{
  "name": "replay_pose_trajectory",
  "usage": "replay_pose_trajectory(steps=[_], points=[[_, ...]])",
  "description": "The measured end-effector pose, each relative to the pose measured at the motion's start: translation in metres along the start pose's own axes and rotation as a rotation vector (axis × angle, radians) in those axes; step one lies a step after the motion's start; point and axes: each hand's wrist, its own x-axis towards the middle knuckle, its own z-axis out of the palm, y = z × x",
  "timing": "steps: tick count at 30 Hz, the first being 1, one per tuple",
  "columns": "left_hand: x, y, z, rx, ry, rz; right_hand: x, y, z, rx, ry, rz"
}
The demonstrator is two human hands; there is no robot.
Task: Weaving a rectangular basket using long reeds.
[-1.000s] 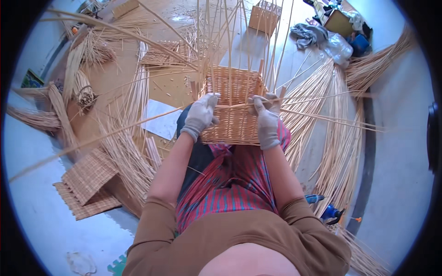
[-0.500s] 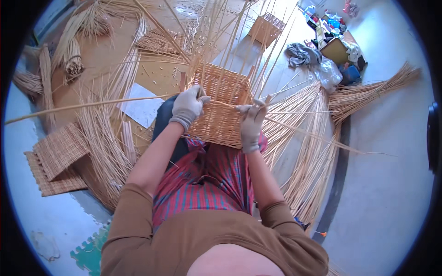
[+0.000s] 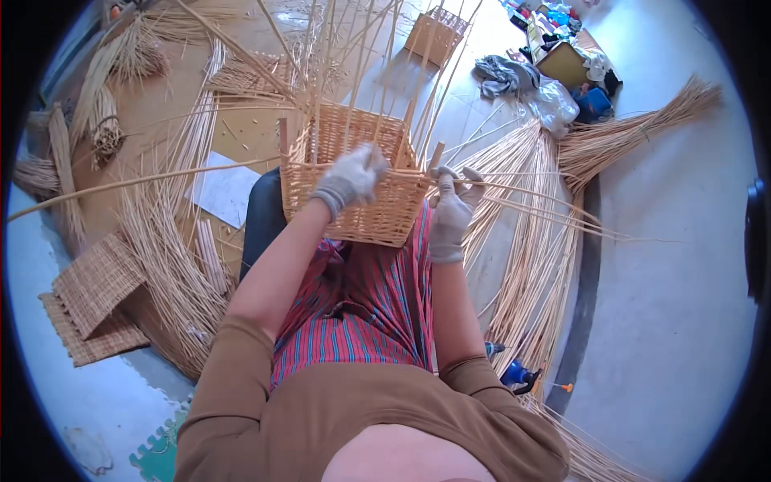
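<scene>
Since the basket sits at centre frame on a striped cloth over the lap, its base looks only softly supported. Risk: it tips or twists if one hand pulls harder than the other.

Left hand, bare-forearm, gloved, in front of the front wall just left of centre. Motion blur; can't tell whether its fingers are spread, pressed together or pinching. If it isn't steadying the wall, the rim could rack.

Right hand, also gloved, right of centre at the rim's right front corner. Thumb and fingers look pinched on thin strands trailing right. Sharp bend against the corner post could crack a dry strand; slack grip could let the weave spring loose.

Above the rim, upright stakes stand unrestrained. A sleeve or wrist could knock them out of line.

Long rod sticks out to the left edge, so it could snag on the loose rods at mid-left and jerk the rim. Same on the right: strand ends cross above a fanned bundle, easy to tangle.

Upper middle, small woven box: well apart, low concern.
</scene>
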Motion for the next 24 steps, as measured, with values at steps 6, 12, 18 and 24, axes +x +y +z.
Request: replay_pose_trajectory(steps=[6, 12, 18, 24], points=[[0.019, -0.017, 0.044, 0.177, 0.107, -0.026, 0.106, 0.001, 0.079, -0.994, -0.281, -0.91], [0.024, -0.014, 0.028, 0.121, -0.02, -0.152, 0.029, 0.004, -0.02, -0.173, 0.167, -0.162], [-0.006, -0.008, 0.026, -0.269, -0.01, -0.109, -0.016, -0.005, 0.017, -0.893, -0.278, -0.087], [-0.054, -0.072, -0.063, -1.113, 0.8, 0.032, 0.005, 0.02, 0.0, -1.124, -0.374, -0.284]])
